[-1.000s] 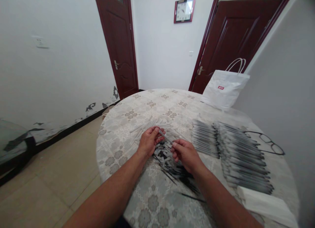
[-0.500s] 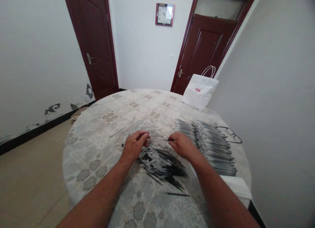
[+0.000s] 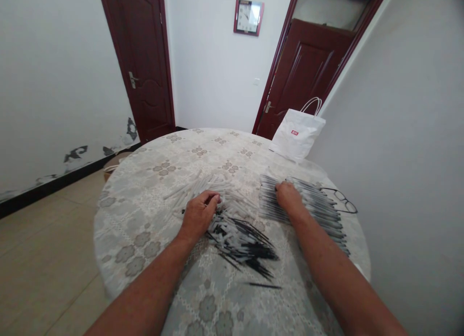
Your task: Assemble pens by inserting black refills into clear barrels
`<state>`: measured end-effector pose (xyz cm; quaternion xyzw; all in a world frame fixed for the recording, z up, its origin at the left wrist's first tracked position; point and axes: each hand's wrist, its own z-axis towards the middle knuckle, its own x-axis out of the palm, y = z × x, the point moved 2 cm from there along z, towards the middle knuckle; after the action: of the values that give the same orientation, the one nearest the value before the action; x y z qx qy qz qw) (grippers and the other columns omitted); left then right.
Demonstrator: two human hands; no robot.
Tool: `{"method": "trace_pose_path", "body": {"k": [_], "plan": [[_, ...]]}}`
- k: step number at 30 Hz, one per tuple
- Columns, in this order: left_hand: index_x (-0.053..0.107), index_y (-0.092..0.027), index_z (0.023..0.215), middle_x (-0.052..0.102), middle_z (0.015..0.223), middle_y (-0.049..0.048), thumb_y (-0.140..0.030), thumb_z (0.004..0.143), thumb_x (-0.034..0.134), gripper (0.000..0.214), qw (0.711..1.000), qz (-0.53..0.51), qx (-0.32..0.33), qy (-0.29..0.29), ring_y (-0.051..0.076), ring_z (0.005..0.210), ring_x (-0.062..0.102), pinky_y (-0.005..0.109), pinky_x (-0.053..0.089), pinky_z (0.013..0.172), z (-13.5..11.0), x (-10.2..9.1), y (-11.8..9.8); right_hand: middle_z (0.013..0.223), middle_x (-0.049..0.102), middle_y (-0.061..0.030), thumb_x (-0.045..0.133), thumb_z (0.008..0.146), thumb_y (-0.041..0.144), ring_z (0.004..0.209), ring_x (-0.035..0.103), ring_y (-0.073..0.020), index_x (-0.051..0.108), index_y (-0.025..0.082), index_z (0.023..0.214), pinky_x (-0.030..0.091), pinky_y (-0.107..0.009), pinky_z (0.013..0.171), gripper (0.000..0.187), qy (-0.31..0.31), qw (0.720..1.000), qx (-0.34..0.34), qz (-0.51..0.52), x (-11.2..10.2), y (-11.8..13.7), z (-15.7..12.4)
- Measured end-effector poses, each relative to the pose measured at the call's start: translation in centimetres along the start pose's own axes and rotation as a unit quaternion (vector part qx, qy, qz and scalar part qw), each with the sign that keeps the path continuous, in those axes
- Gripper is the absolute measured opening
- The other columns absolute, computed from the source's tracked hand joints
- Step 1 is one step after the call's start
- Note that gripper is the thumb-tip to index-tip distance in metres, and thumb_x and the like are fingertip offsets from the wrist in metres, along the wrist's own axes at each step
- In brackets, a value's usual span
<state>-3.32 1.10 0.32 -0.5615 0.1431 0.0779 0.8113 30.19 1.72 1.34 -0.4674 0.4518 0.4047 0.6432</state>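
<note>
My left hand point(image 3: 199, 212) is closed, thumb against curled fingers, at the near side of a loose heap of whitish, see-through pen barrels point(image 3: 203, 183). What it holds, if anything, is hidden; a small dark tip shows just left of it. Close to its right lies a pile of thin black pen refills point(image 3: 259, 251) mixed with short pale pieces. Over the rows of grey pens point(image 3: 319, 205) on the right, my right hand point(image 3: 289, 196) rests with fingers bunched downward among them. Its fingertips touch or nearly touch the pens, and their grip is hidden.
A round table with a patterned cloth point(image 3: 145, 210) carries everything. Eyeglasses point(image 3: 344, 200) lie beyond the pen rows, near the right edge. A white paper bag point(image 3: 297, 135) stands at the back right. One black refill point(image 3: 264, 285) lies apart, nearer to me.
My right hand has moved right and away from me, from beside the barrel heap to the pen rows. My left hand stays almost in place. The view has shifted slightly.
</note>
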Motion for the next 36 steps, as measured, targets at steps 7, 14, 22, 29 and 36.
{"method": "trace_pose_path", "body": {"k": [7, 14, 22, 29, 36], "plan": [[0.071, -0.021, 0.096, 0.074, 0.085, 0.0033, -0.046, 0.089, 0.053, 0.031, 1.0, 0.014, -0.013, -0.022, 0.018, 0.072, 0.067, 0.027, 0.052, 0.067, 0.3, -0.1, 0.8, 0.107, 0.064, -0.0181, 0.037, 0.095, 0.011, 0.105, 0.058, -0.0258, 0.067, 0.011, 0.108, 0.041, -0.033, 0.09, 0.032, -0.017, 1.0, 0.006, 0.012, 1.1, 0.0, -1.3], [0.07, -0.021, 0.094, 0.074, 0.086, 0.0027, -0.047, 0.089, 0.052, 0.031, 0.999, 0.024, -0.019, -0.02, 0.017, 0.07, 0.066, 0.028, 0.052, 0.069, 0.2, 0.0, 1.1, 0.102, 0.066, -0.0168, 0.038, 0.095, 0.01, 0.1, 0.062, -0.0242, 0.069, 0.012, 0.104, 0.041, -0.031, 0.089, 0.032, -0.01, 0.999, -0.002, 0.048, 0.6, 0.5, -1.8], [0.07, -0.021, 0.095, 0.075, 0.087, 0.0026, -0.043, 0.089, 0.052, 0.029, 0.999, 0.046, -0.012, -0.02, 0.017, 0.073, 0.067, 0.027, 0.05, 0.07, 0.2, 0.1, 0.7, 0.105, 0.07, -0.0051, 0.05, 0.096, 0.031, 0.099, 0.064, -0.0166, 0.068, 0.022, 0.11, 0.041, -0.022, 0.085, 0.025, 0.035, 0.978, -0.136, 0.152, -1.5, 5.2, -6.2], [0.071, -0.021, 0.093, 0.074, 0.086, 0.0032, -0.04, 0.09, 0.051, 0.028, 0.997, 0.08, 0.024, -0.005, 0.018, 0.075, 0.067, 0.027, 0.048, 0.072, 0.0, 0.1, 0.0, 0.105, 0.064, -0.0101, 0.045, 0.098, 0.04, 0.092, 0.064, -0.021, 0.065, 0.019, 0.103, 0.042, -0.028, 0.074, 0.029, 0.044, 0.985, -0.114, 0.119, -1.3, 9.5, -8.7], [0.072, -0.021, 0.092, 0.074, 0.085, 0.0035, -0.038, 0.09, 0.051, 0.027, 0.994, 0.102, 0.044, -0.006, 0.019, 0.079, 0.067, 0.028, 0.048, 0.076, -0.1, 0.1, -0.1, 0.1, 0.063, -0.0087, 0.043, 0.099, 0.039, 0.09, 0.062, -0.0194, 0.063, 0.019, 0.099, 0.041, -0.026, 0.074, 0.028, 0.018, 0.986, -0.094, 0.137, -1.6, 9.4, -8.9]]}}
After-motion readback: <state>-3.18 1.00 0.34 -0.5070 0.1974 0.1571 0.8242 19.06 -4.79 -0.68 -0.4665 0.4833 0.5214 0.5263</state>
